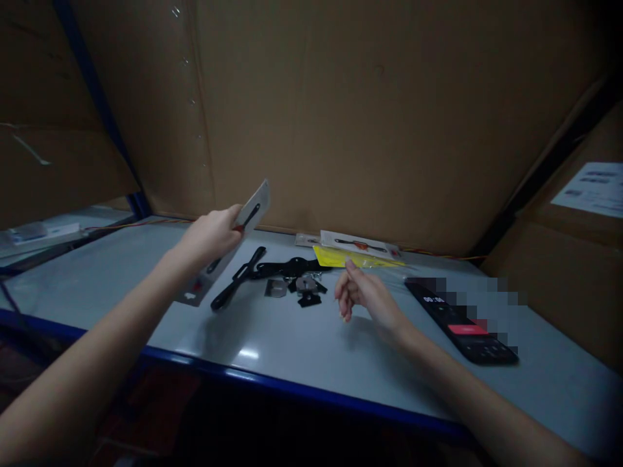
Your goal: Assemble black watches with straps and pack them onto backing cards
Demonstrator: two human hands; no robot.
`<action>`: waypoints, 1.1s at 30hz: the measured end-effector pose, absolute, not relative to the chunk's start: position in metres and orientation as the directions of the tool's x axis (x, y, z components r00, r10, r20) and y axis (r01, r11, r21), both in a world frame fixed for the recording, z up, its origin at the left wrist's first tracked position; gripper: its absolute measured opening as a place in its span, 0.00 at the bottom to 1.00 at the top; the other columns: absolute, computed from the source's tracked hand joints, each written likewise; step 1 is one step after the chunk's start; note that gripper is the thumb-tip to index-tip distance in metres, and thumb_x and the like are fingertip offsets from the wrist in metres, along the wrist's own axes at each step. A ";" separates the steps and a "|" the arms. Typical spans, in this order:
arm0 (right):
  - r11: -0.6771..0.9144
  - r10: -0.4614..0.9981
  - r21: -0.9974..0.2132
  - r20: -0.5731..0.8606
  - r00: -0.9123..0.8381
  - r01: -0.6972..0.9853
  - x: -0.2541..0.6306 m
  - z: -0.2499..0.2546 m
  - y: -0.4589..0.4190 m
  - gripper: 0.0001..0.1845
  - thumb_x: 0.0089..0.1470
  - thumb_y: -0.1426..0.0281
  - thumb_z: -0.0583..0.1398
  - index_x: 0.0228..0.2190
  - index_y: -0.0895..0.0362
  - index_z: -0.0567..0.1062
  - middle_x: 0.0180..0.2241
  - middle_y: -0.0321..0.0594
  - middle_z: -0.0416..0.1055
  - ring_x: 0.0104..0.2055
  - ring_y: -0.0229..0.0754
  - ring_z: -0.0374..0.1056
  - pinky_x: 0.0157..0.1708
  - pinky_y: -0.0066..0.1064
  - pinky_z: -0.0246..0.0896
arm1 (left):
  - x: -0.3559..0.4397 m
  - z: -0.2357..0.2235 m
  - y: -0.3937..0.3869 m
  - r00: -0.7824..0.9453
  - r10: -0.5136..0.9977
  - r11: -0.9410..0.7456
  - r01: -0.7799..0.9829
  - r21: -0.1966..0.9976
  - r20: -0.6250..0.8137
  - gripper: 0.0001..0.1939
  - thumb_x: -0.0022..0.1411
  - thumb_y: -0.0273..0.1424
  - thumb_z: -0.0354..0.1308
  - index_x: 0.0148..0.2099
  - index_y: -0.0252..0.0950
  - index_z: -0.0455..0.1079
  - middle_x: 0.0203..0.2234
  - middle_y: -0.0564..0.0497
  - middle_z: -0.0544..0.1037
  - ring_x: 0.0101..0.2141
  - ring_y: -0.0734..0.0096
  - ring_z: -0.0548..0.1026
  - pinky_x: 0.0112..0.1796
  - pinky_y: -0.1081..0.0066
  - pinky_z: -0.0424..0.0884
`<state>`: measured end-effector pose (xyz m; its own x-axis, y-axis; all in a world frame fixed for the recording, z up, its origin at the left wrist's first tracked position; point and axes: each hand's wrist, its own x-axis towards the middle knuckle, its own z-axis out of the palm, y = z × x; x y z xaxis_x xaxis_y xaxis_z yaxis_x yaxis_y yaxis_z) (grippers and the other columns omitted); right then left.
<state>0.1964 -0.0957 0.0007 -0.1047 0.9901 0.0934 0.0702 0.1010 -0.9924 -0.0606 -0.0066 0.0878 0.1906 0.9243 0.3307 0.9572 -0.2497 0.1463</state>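
Note:
My left hand point(211, 237) is closed round a long white printed card point(253, 211) with a black tool pictured on it, held tilted above the grey table point(272, 337). My right hand point(363, 295) hovers over the table with its fingers loosely curled and nothing in them. Just beyond its fingertips lies a clear plastic bag with a yellow insert point(350, 258). Between the hands lie a black lever-shaped part point(238, 279), a black strap-like part point(292, 267) and small metal and black hardware pieces point(299, 287).
A black phone point(462, 324) with a lit timer screen lies to the right. Another printed card point(360, 244) rests at the back by the cardboard wall point(365, 110). A cardboard box point(574, 240) stands at the right. The table has a blue front edge point(272, 379).

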 end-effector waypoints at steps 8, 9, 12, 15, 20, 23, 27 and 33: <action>0.199 0.976 -0.974 0.188 -0.105 0.107 0.198 -0.008 -0.094 0.31 0.51 0.45 0.48 0.19 0.58 0.69 0.13 0.37 0.65 0.14 0.36 0.63 0.15 0.27 0.57 | -0.086 0.030 0.012 0.067 0.987 -0.029 0.966 -0.256 0.143 0.22 0.56 0.25 0.44 0.54 0.30 0.61 0.40 0.34 0.74 0.39 0.47 0.73 0.34 0.60 0.67; 0.213 0.974 -0.970 0.201 -0.101 0.119 0.198 -0.008 -0.094 0.31 0.51 0.45 0.49 0.19 0.58 0.69 0.13 0.37 0.65 0.14 0.36 0.63 0.15 0.27 0.57 | -0.087 0.024 0.014 0.074 0.986 -0.031 0.964 -0.265 0.152 0.23 0.56 0.24 0.43 0.55 0.28 0.59 0.41 0.33 0.73 0.40 0.45 0.73 0.34 0.59 0.67; 0.235 0.971 -0.960 0.223 -0.091 0.151 0.198 -0.008 -0.094 0.30 0.52 0.46 0.49 0.19 0.59 0.69 0.13 0.37 0.65 0.15 0.36 0.63 0.16 0.27 0.57 | -0.087 0.011 0.018 0.087 0.977 -0.029 0.959 -0.281 0.196 0.25 0.58 0.24 0.41 0.58 0.26 0.55 0.42 0.31 0.70 0.40 0.44 0.72 0.34 0.59 0.66; 0.251 0.967 -0.953 0.240 -0.081 0.173 0.198 -0.008 -0.095 0.29 0.53 0.47 0.49 0.20 0.59 0.69 0.13 0.36 0.65 0.15 0.35 0.63 0.17 0.27 0.57 | -0.084 0.001 0.022 0.098 0.964 -0.026 0.960 -0.279 0.247 0.24 0.61 0.27 0.37 0.59 0.27 0.55 0.42 0.30 0.69 0.41 0.45 0.71 0.35 0.59 0.64; 0.287 0.958 -0.926 0.282 -0.056 0.247 0.196 -0.011 -0.097 0.27 0.54 0.50 0.50 0.20 0.58 0.69 0.13 0.35 0.65 0.16 0.35 0.62 0.19 0.28 0.57 | -0.082 -0.014 0.026 0.090 0.956 -0.016 0.966 -0.259 0.279 0.26 0.63 0.39 0.39 0.57 0.28 0.57 0.44 0.32 0.67 0.43 0.46 0.67 0.37 0.60 0.63; 0.317 0.947 -0.901 0.318 -0.047 0.296 0.196 -0.012 -0.099 0.25 0.54 0.51 0.51 0.20 0.58 0.69 0.14 0.35 0.64 0.16 0.35 0.61 0.20 0.28 0.57 | -0.086 -0.016 0.027 0.080 0.959 -0.007 0.965 -0.261 0.270 0.29 0.63 0.45 0.38 0.58 0.32 0.56 0.46 0.34 0.66 0.43 0.46 0.67 0.36 0.60 0.64; 0.324 0.942 -0.876 0.332 -0.041 0.357 0.197 -0.010 -0.100 0.25 0.55 0.52 0.51 0.20 0.57 0.69 0.14 0.34 0.64 0.17 0.35 0.62 0.21 0.29 0.57 | -0.090 -0.002 0.024 0.073 0.961 -0.001 0.965 -0.262 0.268 0.29 0.62 0.47 0.38 0.57 0.35 0.59 0.46 0.34 0.68 0.46 0.43 0.65 0.37 0.58 0.64; 0.341 0.927 -0.782 0.373 -0.047 0.521 0.207 -0.005 -0.091 0.21 0.55 0.55 0.52 0.20 0.56 0.70 0.16 0.34 0.66 0.19 0.36 0.63 0.25 0.29 0.57 | -0.077 0.042 0.023 0.181 0.973 -0.176 0.983 -0.046 0.144 0.30 0.58 0.50 0.42 0.50 0.31 0.66 0.42 0.36 0.73 0.40 0.54 0.71 0.36 0.64 0.65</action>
<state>0.2074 -0.0907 -0.0053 -0.0466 0.9266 0.3732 0.5215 0.3412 -0.7821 -0.0771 0.0233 0.0425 0.1808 0.9730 0.1436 0.9833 -0.1759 -0.0457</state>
